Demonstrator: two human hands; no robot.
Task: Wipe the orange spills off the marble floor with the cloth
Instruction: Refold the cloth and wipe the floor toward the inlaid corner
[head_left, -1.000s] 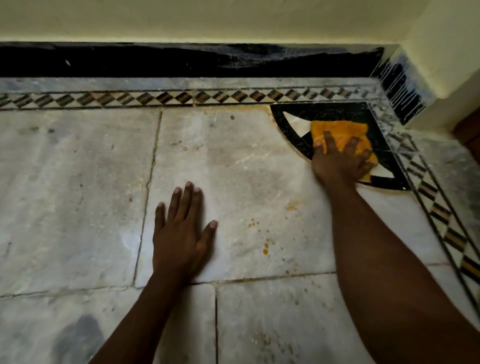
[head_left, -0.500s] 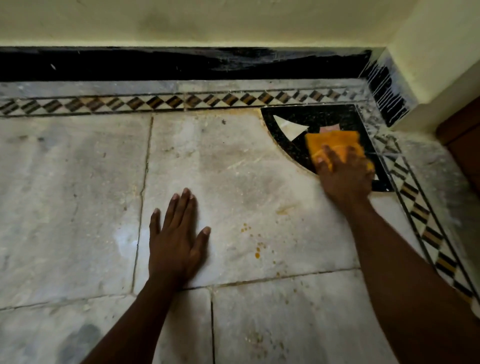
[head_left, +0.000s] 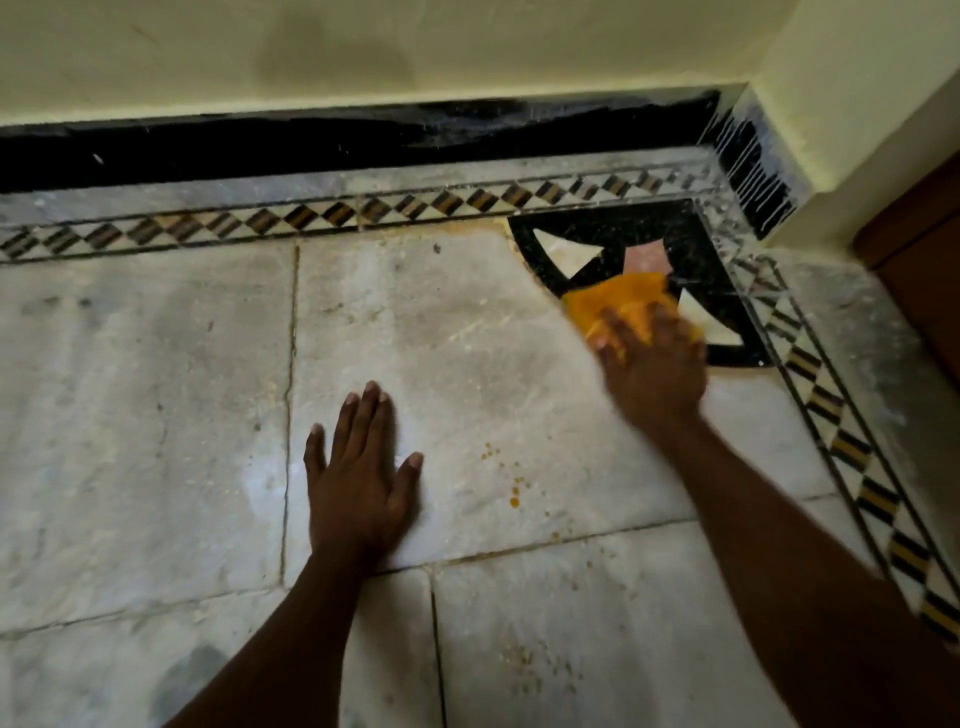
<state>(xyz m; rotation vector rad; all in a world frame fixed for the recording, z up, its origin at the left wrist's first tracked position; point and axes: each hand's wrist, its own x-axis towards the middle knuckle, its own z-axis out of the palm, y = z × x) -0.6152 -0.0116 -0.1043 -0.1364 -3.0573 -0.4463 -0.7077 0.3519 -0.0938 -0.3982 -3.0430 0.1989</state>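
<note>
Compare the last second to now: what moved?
The right hand dragged the orange cloth off the black corner inlay, toward the person and leftward onto the pale marble's edge, uncovering the inlay's pink piece. Unchanged: left hand flat on the floor, orange drops unwiped.

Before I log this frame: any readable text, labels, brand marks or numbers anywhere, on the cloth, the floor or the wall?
None. No text, label, brand or number shows anywhere in the head view.
The orange cloth under the right hand is plain, though motion-blurred.
The marble floor, its patterned border and the wall carry only patterns and stains.
</note>
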